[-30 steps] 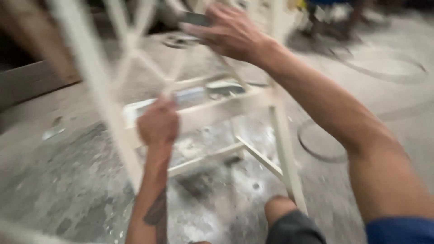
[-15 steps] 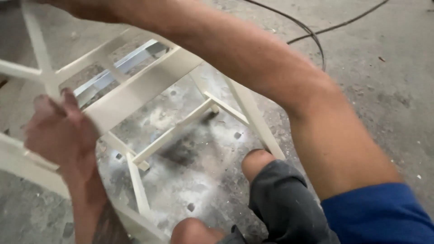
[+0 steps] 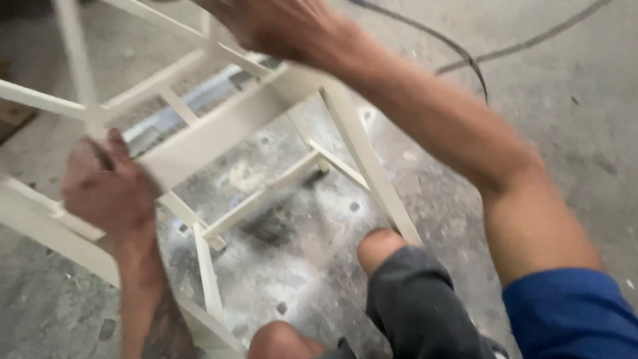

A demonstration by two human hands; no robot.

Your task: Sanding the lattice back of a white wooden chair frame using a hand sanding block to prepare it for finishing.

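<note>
Cream-painted wood formed the chair frame (image 3: 226, 129), which lay tilted over the grey, paint-spattered concrete floor (image 3: 571, 133), its legs and rungs pointing several ways. The left hand (image 3: 106, 193) was clenched around the frame's lower left rail. The right hand (image 3: 272, 26) was closed over an upper rail near the top edge, blurred. A bent knee in dark shorts (image 3: 412, 299) sat just beside one leg. A black cable (image 3: 465, 56) crossed the floor beyond.

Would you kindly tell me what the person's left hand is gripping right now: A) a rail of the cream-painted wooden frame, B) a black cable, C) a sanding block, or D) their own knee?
A: the left hand is wrapped around a rail of the cream-painted wooden frame, fingers curled over its end.
</note>
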